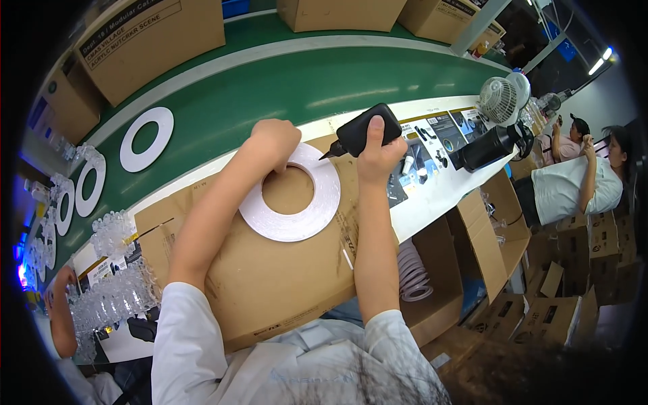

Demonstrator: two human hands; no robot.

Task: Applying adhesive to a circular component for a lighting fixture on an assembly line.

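Observation:
A flat white ring (290, 228) lies on a brown cardboard sheet (270, 290) in front of me. My left hand (275, 143) is curled over the ring's upper left part, its fingers closed at the band; the fingertips are partly hidden. Held tilted in my right hand (380, 156) is a black squeeze bottle (366, 129), thumb along its side. The bottle's pointed nozzle aims down and left, its tip at the ring's upper right surface. Whether the tip touches the ring I cannot tell.
A green conveyor belt (270, 84) runs beyond the table, carrying white rings (162, 138). Clear plastic pieces (115, 297) are heaped left, near another person's arm (63, 317). Right are a fan (498, 100), a black cylindrical tool (489, 147) and an open carton (439, 297) with stacked rings (412, 273).

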